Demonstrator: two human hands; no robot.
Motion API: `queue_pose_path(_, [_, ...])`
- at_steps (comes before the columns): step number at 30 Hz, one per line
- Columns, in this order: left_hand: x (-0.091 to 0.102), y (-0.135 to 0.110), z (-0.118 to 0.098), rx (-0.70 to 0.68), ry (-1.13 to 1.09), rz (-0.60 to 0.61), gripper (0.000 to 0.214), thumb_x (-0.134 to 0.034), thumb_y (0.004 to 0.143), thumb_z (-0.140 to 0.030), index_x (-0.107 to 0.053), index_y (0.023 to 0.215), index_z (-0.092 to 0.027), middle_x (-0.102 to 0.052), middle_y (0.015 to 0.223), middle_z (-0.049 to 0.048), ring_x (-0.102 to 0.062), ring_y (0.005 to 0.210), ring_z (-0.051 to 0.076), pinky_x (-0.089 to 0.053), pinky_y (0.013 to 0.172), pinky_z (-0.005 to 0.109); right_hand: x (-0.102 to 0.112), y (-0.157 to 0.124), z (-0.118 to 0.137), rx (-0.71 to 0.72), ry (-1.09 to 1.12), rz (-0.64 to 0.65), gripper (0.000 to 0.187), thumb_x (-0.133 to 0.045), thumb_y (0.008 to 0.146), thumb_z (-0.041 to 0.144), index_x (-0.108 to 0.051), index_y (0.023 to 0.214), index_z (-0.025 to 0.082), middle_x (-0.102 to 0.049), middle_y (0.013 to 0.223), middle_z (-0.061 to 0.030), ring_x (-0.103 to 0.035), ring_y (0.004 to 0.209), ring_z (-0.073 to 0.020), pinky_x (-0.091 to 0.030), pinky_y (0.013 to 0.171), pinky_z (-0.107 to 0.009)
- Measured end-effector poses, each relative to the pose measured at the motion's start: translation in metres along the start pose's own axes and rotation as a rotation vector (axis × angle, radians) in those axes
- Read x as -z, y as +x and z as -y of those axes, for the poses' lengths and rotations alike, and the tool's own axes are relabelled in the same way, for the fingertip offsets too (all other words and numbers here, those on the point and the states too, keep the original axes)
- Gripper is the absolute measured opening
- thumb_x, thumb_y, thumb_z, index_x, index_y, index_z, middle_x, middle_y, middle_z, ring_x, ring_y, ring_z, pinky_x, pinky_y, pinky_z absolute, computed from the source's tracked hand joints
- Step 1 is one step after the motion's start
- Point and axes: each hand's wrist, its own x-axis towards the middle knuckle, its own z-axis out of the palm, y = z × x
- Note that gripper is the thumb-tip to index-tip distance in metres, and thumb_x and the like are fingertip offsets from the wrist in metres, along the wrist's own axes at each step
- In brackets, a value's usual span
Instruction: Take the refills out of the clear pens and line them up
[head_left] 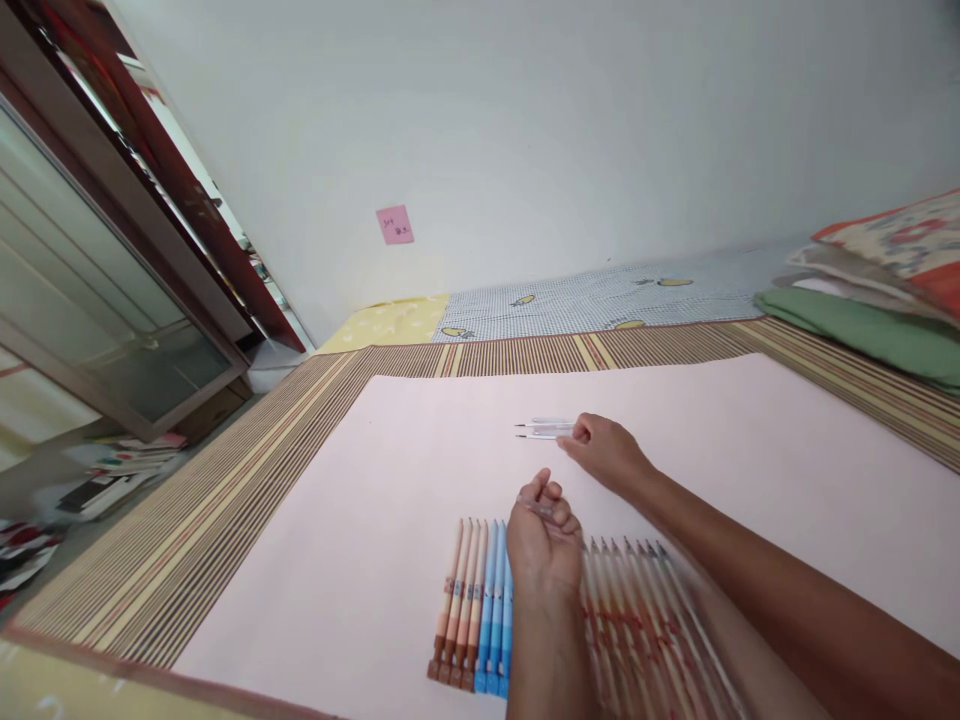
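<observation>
Pens lie in a row upon a sheet of pale pink paper (337, 520), which is spread on a striped mat (247, 440). Taking the left hand (547, 535) as the centre of the clock, brown pens (456, 610) are at eight o'clock and blue pens (491, 610) nearer, between seven and eight. At four o'clock are pale pens (619, 620) with reddish marks, partly blurred. The left hand is turned palm upward, its fingers half curled, and it has hold of a slim clear piece (536, 508), which crosses the fingers. The right hand (596, 445) is at one o'clock, with fingers curled inward at the right ends of some slim sticks (544, 431); I cannot tell whether it pinches them or only touches. These sticks lie at twelve o'clock, two of them with dark tips pointing to nine. Farther, at eleven, a pink note (394, 225) is on the wall (525, 130).
</observation>
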Motion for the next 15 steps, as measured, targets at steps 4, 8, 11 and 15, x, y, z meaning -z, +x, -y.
queue_pose_path(4, [-0.001,0.000,0.000,0.005,-0.005,-0.009,0.011,-0.050,0.088,-0.011,-0.058,0.081,-0.013,-0.050,0.060,-0.0025,-0.030,0.036,0.005,-0.018,0.036,0.016,0.033,-0.024,0.028,0.137,0.351,0.086,0.015,-0.061,0.081,0.034,-0.065,0.075,0.020,-0.066,0.072,-0.0004,-0.058,0.069,-0.0167,-0.040,0.064,-0.029])
queue_pose_path(8, [-0.005,0.000,0.001,-0.049,-0.040,-0.041,0.022,-0.047,0.089,-0.008,-0.055,0.070,-0.013,-0.049,0.058,-0.0013,-0.037,0.039,0.006,-0.025,0.038,0.016,0.053,-0.062,0.060,0.390,0.428,0.234,0.007,-0.061,0.080,0.022,-0.069,0.080,0.022,-0.069,0.086,-0.0018,-0.060,0.083,-0.0183,-0.044,0.075,-0.031])
queue_pose_path(11, [-0.006,0.000,0.003,-0.048,-0.081,-0.014,0.030,-0.048,0.089,-0.010,-0.049,0.060,-0.015,-0.041,0.052,-0.0027,-0.040,0.042,0.007,-0.032,0.042,0.017,0.045,-0.085,0.069,0.566,0.293,0.217,0.012,-0.062,0.079,0.012,-0.067,0.085,0.022,-0.069,0.092,-0.0024,-0.057,0.091,-0.0207,-0.041,0.082,-0.036])
queue_pose_path(15, [-0.004,0.000,0.007,-0.028,-0.067,0.069,0.030,-0.051,0.089,-0.012,-0.050,0.059,-0.016,-0.045,0.055,-0.0011,-0.046,0.047,0.009,-0.040,0.049,0.019,0.032,-0.098,0.067,0.533,0.196,0.100,0.011,-0.058,0.083,0.010,-0.062,0.083,0.020,-0.066,0.087,-0.0034,-0.054,0.086,-0.0214,-0.039,0.077,-0.036])
